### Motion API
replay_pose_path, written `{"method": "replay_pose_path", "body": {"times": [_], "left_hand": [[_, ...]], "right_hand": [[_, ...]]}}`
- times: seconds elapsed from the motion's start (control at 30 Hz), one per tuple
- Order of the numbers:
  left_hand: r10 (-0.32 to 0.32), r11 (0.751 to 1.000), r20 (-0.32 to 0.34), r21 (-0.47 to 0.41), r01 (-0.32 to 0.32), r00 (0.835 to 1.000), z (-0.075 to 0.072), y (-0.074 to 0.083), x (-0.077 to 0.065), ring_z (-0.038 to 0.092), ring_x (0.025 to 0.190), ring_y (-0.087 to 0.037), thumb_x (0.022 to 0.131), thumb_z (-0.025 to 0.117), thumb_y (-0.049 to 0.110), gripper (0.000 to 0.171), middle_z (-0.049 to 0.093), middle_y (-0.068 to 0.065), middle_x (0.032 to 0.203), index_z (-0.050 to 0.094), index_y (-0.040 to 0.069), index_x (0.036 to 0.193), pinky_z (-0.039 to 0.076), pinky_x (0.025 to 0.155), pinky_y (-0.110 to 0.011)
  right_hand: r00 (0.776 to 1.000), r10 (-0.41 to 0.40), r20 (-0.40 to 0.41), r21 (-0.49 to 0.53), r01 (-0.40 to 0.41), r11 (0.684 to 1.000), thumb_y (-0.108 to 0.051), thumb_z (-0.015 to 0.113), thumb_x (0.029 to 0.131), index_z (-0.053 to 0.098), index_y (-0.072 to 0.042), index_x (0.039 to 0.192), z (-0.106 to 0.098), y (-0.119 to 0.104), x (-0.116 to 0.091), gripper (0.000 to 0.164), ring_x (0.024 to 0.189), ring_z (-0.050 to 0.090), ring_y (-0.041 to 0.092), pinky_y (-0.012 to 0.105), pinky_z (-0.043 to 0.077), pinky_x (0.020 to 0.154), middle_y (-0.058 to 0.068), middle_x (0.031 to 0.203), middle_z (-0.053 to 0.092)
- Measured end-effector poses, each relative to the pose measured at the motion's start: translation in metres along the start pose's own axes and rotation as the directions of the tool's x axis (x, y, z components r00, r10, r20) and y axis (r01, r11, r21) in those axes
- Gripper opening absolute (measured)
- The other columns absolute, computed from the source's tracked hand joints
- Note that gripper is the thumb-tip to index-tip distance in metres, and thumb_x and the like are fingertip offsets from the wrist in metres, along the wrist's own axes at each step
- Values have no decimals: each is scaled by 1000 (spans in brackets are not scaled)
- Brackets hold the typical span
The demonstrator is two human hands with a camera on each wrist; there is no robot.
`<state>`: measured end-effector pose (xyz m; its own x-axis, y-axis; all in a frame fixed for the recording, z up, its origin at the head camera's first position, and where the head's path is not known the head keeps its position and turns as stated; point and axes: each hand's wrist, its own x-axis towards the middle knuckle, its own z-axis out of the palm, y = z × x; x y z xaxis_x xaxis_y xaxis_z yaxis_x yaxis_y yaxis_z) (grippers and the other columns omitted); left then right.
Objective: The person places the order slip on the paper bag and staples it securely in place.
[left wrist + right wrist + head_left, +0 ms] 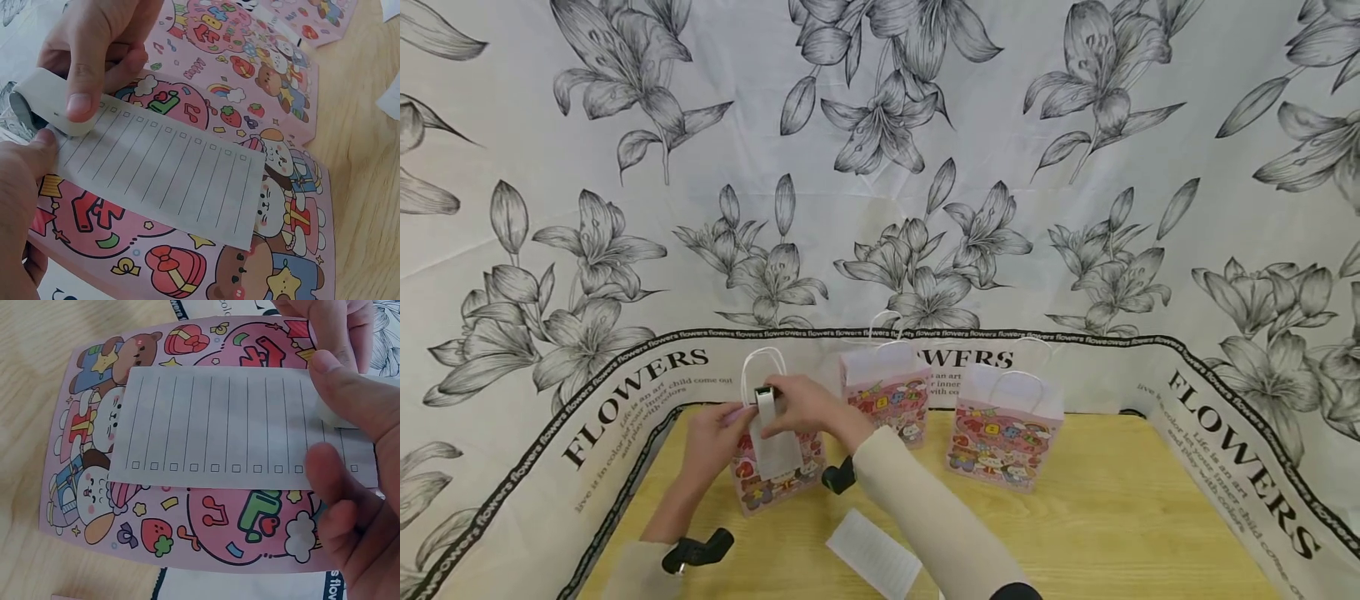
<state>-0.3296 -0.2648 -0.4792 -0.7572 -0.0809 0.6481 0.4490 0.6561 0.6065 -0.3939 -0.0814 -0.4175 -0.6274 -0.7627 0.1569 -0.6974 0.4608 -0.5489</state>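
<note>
On the near part of the yellow wood-grain table (1120,500), a white rectangular ruled paper (874,554) lies aslant; single sheet or pile, cannot tell. Above it reach two forearms in cream sleeves (932,517), a black wrist mount (698,550) on each.

Left hand (711,442): clamped on the upper edge of a pink paper bag (758,497) with white looped handles, thumb in front, other fingers behind. Bag front printed with cartoon animals, a heart-shaped box and stars; position, left part of the table.

Right hand (805,408): thumb and fingers clamped round a small white rounded stapler (766,407) at the bag's upper edge, over one end of a white paper slip (169,169). Slip lies against the bag front; ruled lines, small check boxes along one side. Whether the stapler's jaws meet, cannot tell.

To the right, a matching pink bag with white handles (1000,433) stands apart; farther back, between the two, another pink cartoon bag (887,404). Behind all hangs a white cloth with black line-drawn lilies (880,250), lettered FLOWERS along its lower band
</note>
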Motion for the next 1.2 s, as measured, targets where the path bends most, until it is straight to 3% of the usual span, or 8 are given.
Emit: {"method": "replay_pose_path", "body": {"times": [0.17,0.27,0.47,0.8,1.0,1.1,1.2], "left_hand": [[4,1000,0,-31,-4,1000,1,1,1,63,53,-9,87,75,13,10,72,-7,76,77,3,89,46,44,-19],[4,1000,0,-20,-4,1000,0,2,4,61,52,-9,88,75,14,11,72,-8,77,77,4,90,44,44,-19],[-18,999,26,-30,19,999,-3,5,5,63,55,-9,88,74,14,12,73,-10,79,76,2,92,46,45,-19],[-26,998,17,-62,27,1000,1,6,-7,63,54,-7,88,74,11,8,73,-7,77,77,5,91,47,45,-20],[22,998,-8,-52,-23,1000,3,5,-6,64,55,-10,87,74,9,7,72,-8,78,76,3,90,47,47,-19],[-35,998,30,-53,36,999,2,6,-6,63,56,-12,90,72,14,12,72,-7,78,75,3,93,47,48,-20],[-135,987,112,-69,143,984,-3,10,-3,63,62,-13,93,69,21,21,71,-8,84,73,3,101,49,51,-24]], "right_hand": [[997,52,48,167,-60,984,-24,84,79,55,-18,109,-1,2,0,42,56,60,15,28,51,49,-6,92,58],[999,42,22,179,-45,983,-23,83,80,55,-18,110,-1,2,0,42,60,60,14,28,51,52,-6,94,58],[1000,0,-23,100,2,995,-24,85,78,57,-18,106,0,1,1,40,76,57,7,22,49,61,-9,95,60],[998,-18,56,-71,22,997,-32,86,75,56,-20,101,0,4,-2,42,81,56,5,20,45,66,-12,91,60],[998,-66,2,-88,66,994,-30,87,74,56,-19,101,2,5,-3,43,82,55,3,18,43,69,-12,90,60],[997,-68,-23,-91,65,994,-30,87,74,56,-18,104,4,4,-5,44,80,54,3,17,42,69,-12,90,61],[998,-61,-6,-100,60,993,-32,86,75,56,-18,106,0,3,-3,45,76,51,3,17,41,66,-13,88,60]]}}
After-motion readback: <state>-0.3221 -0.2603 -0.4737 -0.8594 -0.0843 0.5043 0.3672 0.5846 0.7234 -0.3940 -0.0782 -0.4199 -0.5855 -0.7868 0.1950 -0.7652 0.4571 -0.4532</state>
